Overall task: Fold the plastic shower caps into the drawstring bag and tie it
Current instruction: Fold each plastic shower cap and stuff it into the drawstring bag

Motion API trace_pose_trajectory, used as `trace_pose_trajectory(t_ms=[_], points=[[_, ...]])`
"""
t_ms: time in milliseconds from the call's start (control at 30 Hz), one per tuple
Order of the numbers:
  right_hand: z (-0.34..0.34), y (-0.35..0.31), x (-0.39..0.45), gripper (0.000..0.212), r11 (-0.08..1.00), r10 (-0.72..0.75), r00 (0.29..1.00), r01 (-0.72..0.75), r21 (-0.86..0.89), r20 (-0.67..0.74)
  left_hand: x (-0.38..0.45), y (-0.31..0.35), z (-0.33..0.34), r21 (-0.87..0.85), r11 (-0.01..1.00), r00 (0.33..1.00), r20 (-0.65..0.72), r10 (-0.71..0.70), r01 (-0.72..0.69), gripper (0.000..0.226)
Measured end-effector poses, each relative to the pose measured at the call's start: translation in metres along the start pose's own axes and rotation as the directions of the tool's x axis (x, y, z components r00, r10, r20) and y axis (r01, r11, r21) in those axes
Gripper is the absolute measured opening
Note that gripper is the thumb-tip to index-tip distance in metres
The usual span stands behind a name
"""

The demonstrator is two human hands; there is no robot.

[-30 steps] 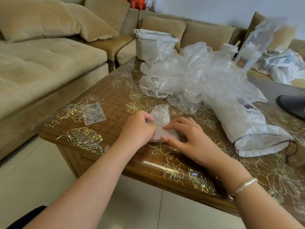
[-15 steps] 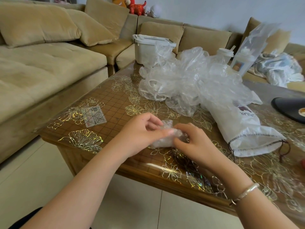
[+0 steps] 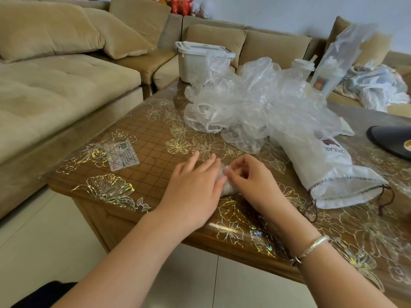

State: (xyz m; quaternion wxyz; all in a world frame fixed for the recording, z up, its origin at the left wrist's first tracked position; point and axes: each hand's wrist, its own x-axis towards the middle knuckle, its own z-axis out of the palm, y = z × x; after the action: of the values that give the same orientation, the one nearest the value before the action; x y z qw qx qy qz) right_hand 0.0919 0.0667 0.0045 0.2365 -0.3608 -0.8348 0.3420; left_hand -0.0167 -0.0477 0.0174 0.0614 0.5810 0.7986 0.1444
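Note:
A small folded clear shower cap [image 3: 227, 188] lies on the table near its front edge, mostly hidden between my hands. My left hand [image 3: 193, 187] lies flat with straight fingers, pressing on the cap's left side. My right hand [image 3: 251, 183] pinches the cap's top edge with curled fingers. Behind them sits a loose heap of clear shower caps [image 3: 255, 103]. The white drawstring bag [image 3: 329, 174] lies on its side to the right, its mouth open toward me and its dark cord trailing on the table.
The wooden table [image 3: 144, 174] has a glossy flower-printed cover and a small card [image 3: 122, 156] at the left. A white lidded box [image 3: 195, 61] stands at the back, a dark round object [image 3: 391, 143] at the right edge. A beige sofa [image 3: 66, 85] surrounds the table.
My left hand has opened from a curled grip and flattened onto the cap. The cap is folded smaller and pressed down. My right hand has shifted to pinch its top edge.

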Motion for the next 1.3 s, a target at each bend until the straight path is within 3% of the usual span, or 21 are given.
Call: trace_pose_trajectory(t_ms=[133,267,333,400,500,567,667,767,867,1033,1133,1200,1300], points=[[0.005,0.004,0.006,0.016,0.984,-0.042,0.999,0.038,-0.174,-0.021,0.003,-0.009,0.006,0.064,0.996,0.987,0.142,-0.07,0.062,0.061],[0.007,0.001,0.007,0.018,0.98,0.008,1.0,-0.008,-0.199,-0.001,0.003,-0.012,0.006,0.059,0.994,0.975,0.197,-0.104,0.094,0.062],[0.005,-0.001,0.005,0.017,0.988,0.007,1.0,-0.005,-0.157,0.008,0.004,-0.011,0.006,0.0,0.992,0.976,0.179,-0.123,0.125,0.063],[-0.004,-0.005,0.001,0.015,1.0,0.022,1.0,-0.022,0.016,0.002,0.004,-0.006,0.002,-0.187,0.968,0.985,0.082,-0.153,0.166,0.064],[-0.025,-0.012,-0.01,0.017,0.936,0.086,0.995,-0.067,0.346,-0.04,0.004,0.006,-0.011,-0.593,0.791,0.973,-0.057,-0.224,0.148,0.058],[-0.042,-0.013,-0.02,0.015,0.876,0.11,0.989,-0.051,0.479,-0.095,0.003,0.017,-0.017,-0.768,0.622,0.966,-0.019,-0.256,0.15,0.045],[-0.066,-0.01,-0.039,0.017,0.878,0.049,0.991,0.015,0.479,-0.121,0.006,0.039,-0.018,-0.909,0.397,0.968,0.025,-0.25,0.126,0.03],[-0.089,-0.004,-0.059,0.037,0.898,-0.062,0.992,0.103,0.427,-0.111,0.01,0.069,-0.015,-0.941,0.335,0.977,-0.032,-0.213,0.042,0.027],[-0.11,0.007,-0.073,0.042,0.935,-0.116,0.98,0.163,0.316,-0.162,0.012,0.1,-0.011,-0.925,0.38,0.982,-0.086,-0.17,-0.015,0.021],[-0.142,0.033,-0.088,0.027,0.975,-0.071,0.925,0.142,0.169,-0.372,0.017,0.136,0.014,-0.774,0.626,0.975,-0.197,-0.1,-0.092,0.013],[-0.156,0.054,-0.095,0.027,0.985,0.029,0.902,0.048,0.167,-0.431,0.022,0.148,0.033,-0.603,0.788,0.969,-0.244,-0.034,-0.124,0.029],[-0.16,0.067,-0.098,0.028,0.99,0.069,0.895,-0.007,0.14,-0.44,0.024,0.154,0.04,-0.548,0.825,0.959,-0.283,-0.029,-0.137,0.035],[-0.157,0.075,-0.1,0.028,0.996,0.048,0.914,-0.015,0.086,-0.402,0.029,0.164,0.045,-0.523,0.845,0.951,-0.304,-0.059,-0.115,0.026]])
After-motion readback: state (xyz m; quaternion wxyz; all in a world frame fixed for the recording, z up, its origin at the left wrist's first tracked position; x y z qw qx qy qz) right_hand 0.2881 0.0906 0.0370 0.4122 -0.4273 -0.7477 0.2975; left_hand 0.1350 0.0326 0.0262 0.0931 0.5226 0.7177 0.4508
